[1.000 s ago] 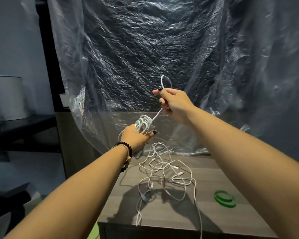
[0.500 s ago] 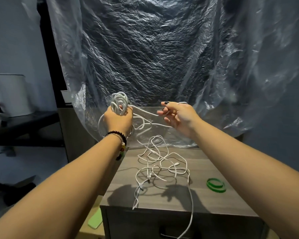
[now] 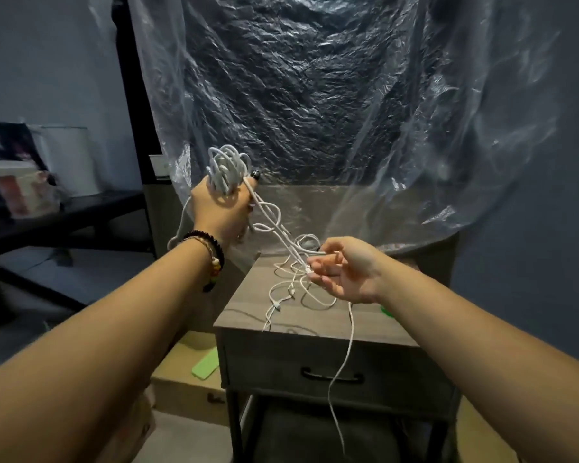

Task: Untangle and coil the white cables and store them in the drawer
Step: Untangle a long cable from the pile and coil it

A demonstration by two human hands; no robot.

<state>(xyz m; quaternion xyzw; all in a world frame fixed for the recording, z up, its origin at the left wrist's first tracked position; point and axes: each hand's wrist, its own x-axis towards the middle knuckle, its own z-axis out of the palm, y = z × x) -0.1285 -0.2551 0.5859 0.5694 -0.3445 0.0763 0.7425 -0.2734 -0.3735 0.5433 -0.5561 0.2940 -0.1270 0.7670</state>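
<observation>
1. Moved: right hand (image 3: 345,270) has dropped from chest height to the tangle of cables (image 3: 295,289) on the nightstand (image 3: 248,312); fingers loosely curled, pinching a strand.
2. Left hand (image 3: 219,208): raised, gripping the coil (image 3: 228,170).
3. Handling, judged: light, limp, prone to snag; take hold near a plug end.
4. Drawer (image 3: 331,369): closed below.
</observation>
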